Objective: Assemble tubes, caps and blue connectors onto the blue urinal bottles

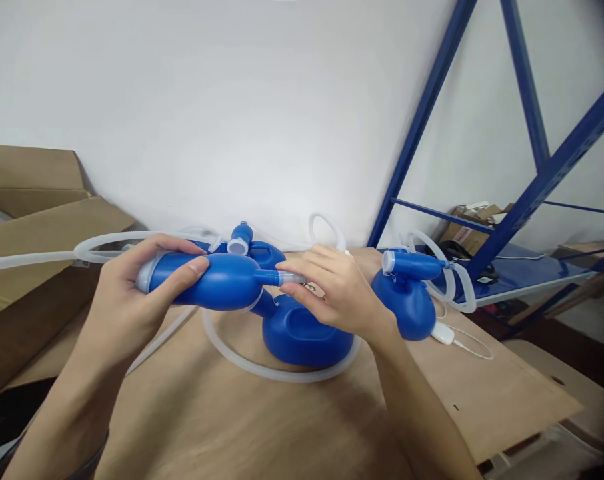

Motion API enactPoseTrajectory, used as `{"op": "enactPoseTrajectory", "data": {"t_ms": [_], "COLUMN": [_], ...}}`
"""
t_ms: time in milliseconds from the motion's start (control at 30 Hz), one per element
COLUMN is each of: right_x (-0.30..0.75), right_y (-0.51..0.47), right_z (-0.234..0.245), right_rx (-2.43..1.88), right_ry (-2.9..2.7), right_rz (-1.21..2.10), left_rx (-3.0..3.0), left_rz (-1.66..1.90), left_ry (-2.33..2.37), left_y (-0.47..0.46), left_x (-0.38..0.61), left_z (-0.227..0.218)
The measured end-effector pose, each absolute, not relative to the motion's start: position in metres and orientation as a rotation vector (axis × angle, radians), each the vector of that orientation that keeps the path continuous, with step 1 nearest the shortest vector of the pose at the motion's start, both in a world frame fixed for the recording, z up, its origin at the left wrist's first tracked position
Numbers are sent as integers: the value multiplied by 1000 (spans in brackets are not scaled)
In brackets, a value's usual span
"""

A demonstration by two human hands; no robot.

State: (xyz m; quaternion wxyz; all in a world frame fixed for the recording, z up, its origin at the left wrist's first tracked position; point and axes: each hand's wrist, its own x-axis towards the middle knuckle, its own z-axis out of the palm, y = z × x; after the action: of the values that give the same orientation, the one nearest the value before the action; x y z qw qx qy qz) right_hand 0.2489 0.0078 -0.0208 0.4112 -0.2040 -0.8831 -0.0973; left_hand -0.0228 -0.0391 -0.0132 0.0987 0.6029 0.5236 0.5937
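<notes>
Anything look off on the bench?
One thing: the clear tube behind the blue bottle in the left hand runs off the wooden board and out over the cardboard box. It looks stray. No visible spills or damage.

Glossy blue plastic bottles (302,333) and matt translucent tubing (277,372) lie on smooth plywood (457,393), beside blue-painted metal shelving (547,173).

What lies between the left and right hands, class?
The narrow blue spout of the blue plastic container, running from the left hand to the right hand, in the head view.
</notes>
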Motion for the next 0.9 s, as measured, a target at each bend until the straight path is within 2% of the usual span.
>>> {"op": "enactPoseTrajectory", "data": {"t_ms": [400,600,900], "right_x": [246,245,244], "right_y": [8,-1,-2], "right_z": [-25,-24,-22], "right_rx": [-433,-402,-361], "right_ry": [-2174,-2145,-2101], "right_rz": [-523,-653,-639], "left_rx": [1814,1822,1829], "left_rz": [2103,2092,2123], "left_ry": [1430,1382,1269], "left_y": [-45,-45,-47], "left_x": [5,4,13], "left_z": [-22,-20,-26]}}
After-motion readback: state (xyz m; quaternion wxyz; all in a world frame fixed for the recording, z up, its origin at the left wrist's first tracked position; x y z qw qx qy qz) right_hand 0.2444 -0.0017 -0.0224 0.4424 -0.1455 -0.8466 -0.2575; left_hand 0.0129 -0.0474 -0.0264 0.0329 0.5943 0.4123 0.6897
